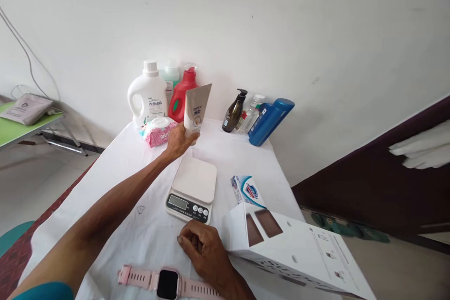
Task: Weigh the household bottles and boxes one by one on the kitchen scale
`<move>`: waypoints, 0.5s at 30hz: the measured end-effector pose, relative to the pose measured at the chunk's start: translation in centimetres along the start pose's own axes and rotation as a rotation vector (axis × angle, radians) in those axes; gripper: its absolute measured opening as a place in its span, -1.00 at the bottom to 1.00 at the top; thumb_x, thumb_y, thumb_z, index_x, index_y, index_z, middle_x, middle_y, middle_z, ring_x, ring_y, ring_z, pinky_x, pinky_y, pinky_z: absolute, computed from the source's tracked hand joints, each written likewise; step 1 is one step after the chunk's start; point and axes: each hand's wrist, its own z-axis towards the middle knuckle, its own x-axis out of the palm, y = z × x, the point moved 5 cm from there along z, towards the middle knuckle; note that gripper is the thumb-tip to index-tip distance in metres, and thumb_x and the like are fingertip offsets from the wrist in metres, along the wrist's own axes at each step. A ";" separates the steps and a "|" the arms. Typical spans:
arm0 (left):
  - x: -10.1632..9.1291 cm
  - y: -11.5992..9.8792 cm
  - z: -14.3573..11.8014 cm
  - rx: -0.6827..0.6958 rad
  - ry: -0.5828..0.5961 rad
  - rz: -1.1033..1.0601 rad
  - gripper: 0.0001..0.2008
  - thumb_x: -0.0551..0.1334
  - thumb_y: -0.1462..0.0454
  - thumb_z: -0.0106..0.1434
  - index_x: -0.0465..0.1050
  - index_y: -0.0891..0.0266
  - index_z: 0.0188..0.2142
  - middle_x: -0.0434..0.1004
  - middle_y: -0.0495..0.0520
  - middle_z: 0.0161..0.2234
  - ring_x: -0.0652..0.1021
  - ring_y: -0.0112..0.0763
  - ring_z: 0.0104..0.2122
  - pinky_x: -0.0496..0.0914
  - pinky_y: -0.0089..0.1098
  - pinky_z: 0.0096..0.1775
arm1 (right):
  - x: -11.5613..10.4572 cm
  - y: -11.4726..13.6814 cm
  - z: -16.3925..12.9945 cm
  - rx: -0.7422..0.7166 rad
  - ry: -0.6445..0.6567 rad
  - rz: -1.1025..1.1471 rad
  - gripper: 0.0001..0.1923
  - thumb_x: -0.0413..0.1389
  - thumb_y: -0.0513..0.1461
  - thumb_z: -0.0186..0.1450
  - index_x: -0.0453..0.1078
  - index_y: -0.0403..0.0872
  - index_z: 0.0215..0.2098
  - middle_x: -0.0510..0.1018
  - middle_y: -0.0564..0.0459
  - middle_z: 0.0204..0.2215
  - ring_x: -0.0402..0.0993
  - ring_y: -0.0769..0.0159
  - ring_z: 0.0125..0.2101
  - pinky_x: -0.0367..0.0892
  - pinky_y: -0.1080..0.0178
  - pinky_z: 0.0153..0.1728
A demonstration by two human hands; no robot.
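My left hand [180,141] reaches far over the table, its fingers closed round the lower end of an upright beige-and-white squeeze tube [196,108]. Just below that hand lies a white kitchen scale [195,179] with a dark display panel and several buttons. My right hand [202,246] rests curled on the cloth at the scale's near edge; whether its fingers hold anything is hidden. A pink smartwatch [168,283] lies flat in front of it. To the right of the scale is a boxed soap [247,191].
Behind stand a white detergent jug [150,93], a red bottle [183,89] and a pink wipes pack [160,132]. A dark pump bottle [234,111], a clear bottle [251,113] and a tilted blue bottle [270,122] are at back right. A large white carton [298,243] fills the near right.
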 end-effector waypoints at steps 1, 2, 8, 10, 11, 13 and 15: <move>0.4 0.4 1.1 -0.023 -0.013 0.014 -0.71 0.43 0.16 0.17 0.49 0.19 -0.17 0.65 0.25 -0.22 0.62 0.01 -0.16 0.46 -0.09 -0.14 | 0.0 0.0 0.0 0.002 -0.006 0.011 -0.75 0.18 -0.11 0.35 0.39 -0.06 -0.43 0.40 0.14 -0.54 0.27 0.41 -0.56 0.19 0.34 -0.51; 0.9 0.8 2.1 -0.046 -0.024 0.027 -0.71 0.43 0.18 0.17 0.47 0.19 -0.16 0.64 0.27 -0.22 0.62 0.04 -0.15 0.45 -0.07 -0.14 | 0.0 0.0 0.0 0.004 -0.011 0.021 -0.76 0.19 -0.11 0.34 0.39 -0.06 -0.43 0.40 0.15 -0.55 0.26 0.41 -0.56 0.19 0.34 -0.51; 3.8 2.9 5.0 -0.182 -0.071 0.102 -0.72 0.41 0.24 0.20 0.36 0.18 -0.17 0.62 0.38 -0.16 0.59 0.23 -0.01 0.40 0.02 -0.06 | 0.0 -0.3 0.0 0.010 -0.016 0.078 -0.82 0.18 -0.18 0.31 0.37 -0.06 -0.43 0.38 0.17 -0.55 0.28 0.43 -0.56 0.15 0.36 -0.52; 4.4 3.1 5.6 -0.208 -0.071 0.113 -0.70 0.41 0.23 0.21 0.33 0.19 -0.17 0.61 0.43 -0.13 0.58 0.25 0.03 0.39 0.03 -0.02 | -0.2 -0.2 0.1 0.012 -0.024 0.094 -0.85 0.18 -0.21 0.30 0.36 -0.05 -0.43 0.37 0.18 -0.55 0.28 0.44 -0.57 0.15 0.36 -0.53; 4.6 3.1 5.8 -0.219 -0.069 0.116 -0.68 0.41 0.23 0.20 0.32 0.19 -0.17 0.61 0.45 -0.12 0.57 0.26 0.04 0.38 0.04 -0.01 | -0.2 -0.1 0.1 0.010 -0.027 0.096 -0.85 0.18 -0.23 0.29 0.36 -0.05 -0.43 0.37 0.18 -0.56 0.27 0.44 -0.57 0.15 0.37 -0.53; 4.7 3.0 6.1 -0.231 -0.063 0.112 -0.63 0.43 0.23 0.16 0.30 0.21 -0.16 0.59 0.48 -0.11 0.56 0.29 0.07 0.38 0.05 0.00 | -0.3 0.2 0.1 -0.001 -0.029 0.096 -0.86 0.18 -0.25 0.28 0.35 -0.05 -0.44 0.37 0.19 -0.56 0.27 0.45 -0.57 0.15 0.38 -0.53; 4.5 2.7 6.2 -0.213 -0.053 0.079 -0.59 0.43 0.24 0.14 0.28 0.22 -0.13 0.57 0.50 -0.08 0.53 0.32 0.10 0.37 0.09 0.03 | -0.5 0.5 0.1 -0.018 -0.030 0.090 -0.86 0.17 -0.27 0.28 0.35 -0.06 -0.44 0.37 0.19 -0.56 0.28 0.45 -0.57 0.16 0.38 -0.52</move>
